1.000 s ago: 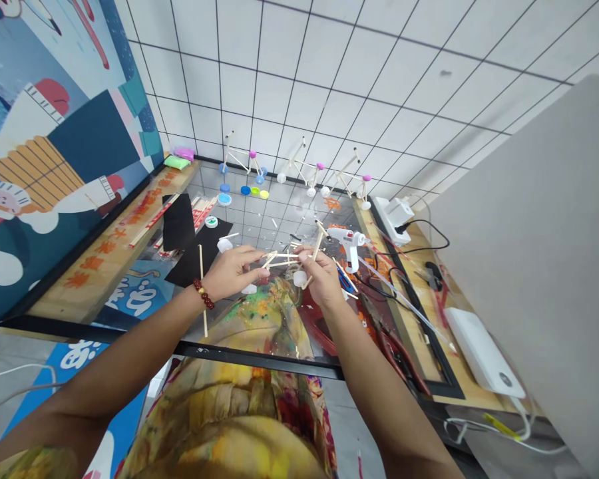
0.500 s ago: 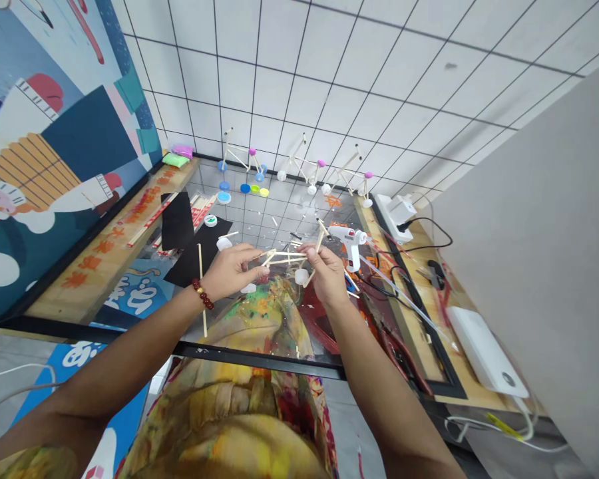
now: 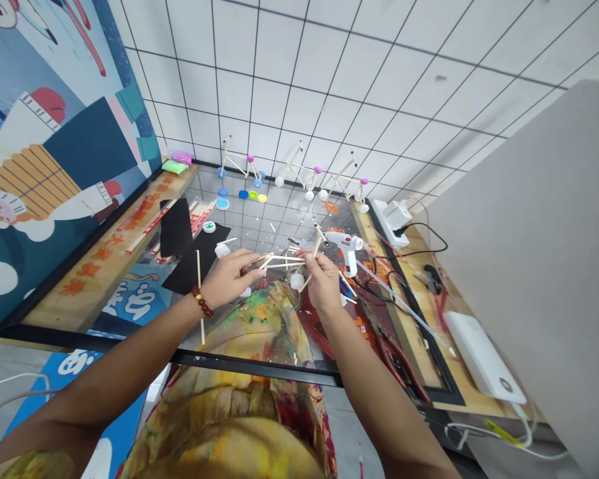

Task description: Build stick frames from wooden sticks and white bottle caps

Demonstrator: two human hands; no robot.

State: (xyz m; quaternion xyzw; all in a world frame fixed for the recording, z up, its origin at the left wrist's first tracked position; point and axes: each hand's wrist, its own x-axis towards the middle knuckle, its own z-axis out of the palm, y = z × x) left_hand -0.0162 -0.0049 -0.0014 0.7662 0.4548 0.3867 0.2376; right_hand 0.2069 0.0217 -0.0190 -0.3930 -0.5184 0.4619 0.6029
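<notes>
Both hands hold a small frame of pale wooden sticks (image 3: 285,261) above the glass tabletop. My left hand (image 3: 232,276), with a beaded bracelet at its wrist, pinches the frame's left end. The fingers of my right hand (image 3: 323,279) are closed round its right end, where a dark-tipped upright stick rises. A white bottle cap (image 3: 297,281) shows by the right hand, under the frame; whether it is fixed to the sticks I cannot tell. To the right of that hand, a white glue gun (image 3: 347,249) rests on the table.
Three finished-looking stick bicycles (image 3: 294,169) with cap wheels stand along the back edge. Coloured caps (image 3: 243,194) lie before them. Black sheets (image 3: 176,227) and packaged sticks (image 3: 199,216) are at the left. Red-handled pliers (image 3: 397,359), cables and a white power strip (image 3: 389,223) occupy the right side.
The view has shifted slightly. Both hands keep their hold on the stick frame, with hardly any movement relative to each other.
</notes>
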